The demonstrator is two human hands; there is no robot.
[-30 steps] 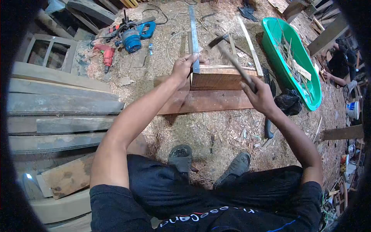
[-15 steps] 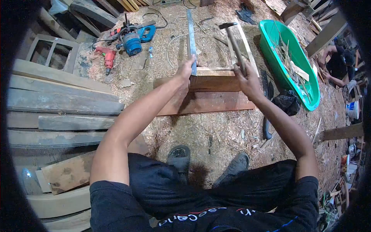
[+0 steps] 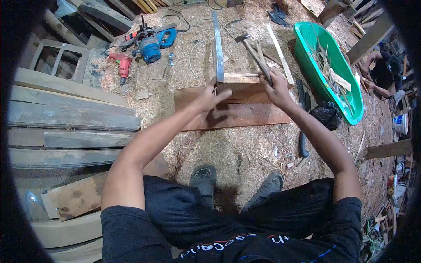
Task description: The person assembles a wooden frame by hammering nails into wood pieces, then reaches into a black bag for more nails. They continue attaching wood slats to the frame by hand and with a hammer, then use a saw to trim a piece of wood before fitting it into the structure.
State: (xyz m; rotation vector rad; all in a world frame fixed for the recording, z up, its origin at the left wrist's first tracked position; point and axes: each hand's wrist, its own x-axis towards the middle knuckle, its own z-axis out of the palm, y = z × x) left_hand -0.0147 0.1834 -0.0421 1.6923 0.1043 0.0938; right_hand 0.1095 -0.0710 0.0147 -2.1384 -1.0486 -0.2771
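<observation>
My right hand (image 3: 277, 89) is closed round the handle of a hammer (image 3: 259, 59), whose dark head points away from me and to the left. It is beside the right end of a light wooden crosspiece (image 3: 241, 79). My left hand (image 3: 208, 98) grips the near left corner of the wooden frame (image 3: 219, 70), thumb stretched to the right and fingers partly hidden along its side. A long grey-faced strip of the frame runs away from me. Below lies a reddish-brown board (image 3: 245, 115) on the shavings-covered floor.
At left are stacked planks (image 3: 70, 107), a red drill (image 3: 124, 68) and a blue power tool (image 3: 150, 50). A green tub (image 3: 307, 48) holds wood scraps at right, near a black bag (image 3: 325, 115). A co-worker (image 3: 386, 72) crouches at far right.
The hammer has come lower and tilted left, its head nearer the frame. My left hand has slid down from the strip's near end to the corner, its thumb now spread.
</observation>
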